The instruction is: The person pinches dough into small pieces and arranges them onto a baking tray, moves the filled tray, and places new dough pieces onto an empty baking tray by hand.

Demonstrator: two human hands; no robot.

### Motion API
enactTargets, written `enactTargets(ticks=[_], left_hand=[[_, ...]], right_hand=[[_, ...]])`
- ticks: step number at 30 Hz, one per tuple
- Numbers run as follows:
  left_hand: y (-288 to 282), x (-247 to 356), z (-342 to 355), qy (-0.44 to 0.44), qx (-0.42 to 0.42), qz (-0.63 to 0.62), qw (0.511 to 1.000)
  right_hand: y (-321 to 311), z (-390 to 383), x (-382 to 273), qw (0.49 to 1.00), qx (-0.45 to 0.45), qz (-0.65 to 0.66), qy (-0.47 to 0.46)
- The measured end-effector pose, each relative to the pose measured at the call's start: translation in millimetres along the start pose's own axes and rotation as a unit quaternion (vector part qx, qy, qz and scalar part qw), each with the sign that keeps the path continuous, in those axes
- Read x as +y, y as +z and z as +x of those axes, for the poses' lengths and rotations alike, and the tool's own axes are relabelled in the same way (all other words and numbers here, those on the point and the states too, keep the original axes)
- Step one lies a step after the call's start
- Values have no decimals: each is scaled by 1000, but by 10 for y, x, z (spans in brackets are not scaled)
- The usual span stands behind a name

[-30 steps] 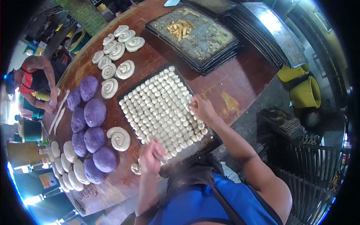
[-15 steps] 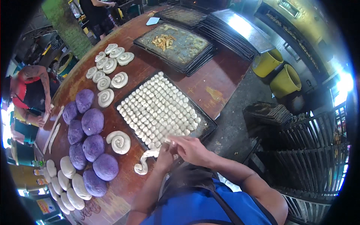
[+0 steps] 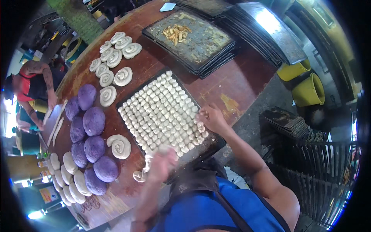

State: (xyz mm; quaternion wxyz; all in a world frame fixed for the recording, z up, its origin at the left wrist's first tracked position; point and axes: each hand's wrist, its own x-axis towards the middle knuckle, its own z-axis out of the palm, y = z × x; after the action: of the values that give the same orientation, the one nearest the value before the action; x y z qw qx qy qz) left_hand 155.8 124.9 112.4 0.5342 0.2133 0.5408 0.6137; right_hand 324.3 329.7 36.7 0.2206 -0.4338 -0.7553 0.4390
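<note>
My left hand, smeared by motion, is closed around a rope of pale dough. The rope's loose end curls down onto the tabletop, left of the tray's near corner. At the right side of the dark baking tray, my right hand has its fingers bent and pinched at a small dough ball in the outer row; the fingers partly hide it. Tight rows of small pale dough balls cover most of the tray. A coiled dough spiral lies on the table left of the tray.
Purple dough balls and pale oval dough pieces sit at the left, with more dough spirals behind. Stacked trays stand at the back. Yellow buckets are to the right. Across the table, a co-worker handles dough strips.
My right hand has moved away from my left, up and right to the tray's right side. My left hand, with the dough rope, has shifted slightly left. The view has tilted a little.
</note>
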Motion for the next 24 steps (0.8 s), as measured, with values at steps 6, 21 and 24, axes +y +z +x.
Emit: enactTargets(ticks=[6,21,24], left_hand=[[-363,-352,92,-81,24,-160,983],[-490,-747,-343,-170,-59,-104,978],[-204,-386,-365,-55,-141,36,988]], right_hand=[[287,264,163,993,18,-99,-57],[755,-1542,-1379,967,32,-46,-248],[476,-1473,-1419,973,65,-69,-210]])
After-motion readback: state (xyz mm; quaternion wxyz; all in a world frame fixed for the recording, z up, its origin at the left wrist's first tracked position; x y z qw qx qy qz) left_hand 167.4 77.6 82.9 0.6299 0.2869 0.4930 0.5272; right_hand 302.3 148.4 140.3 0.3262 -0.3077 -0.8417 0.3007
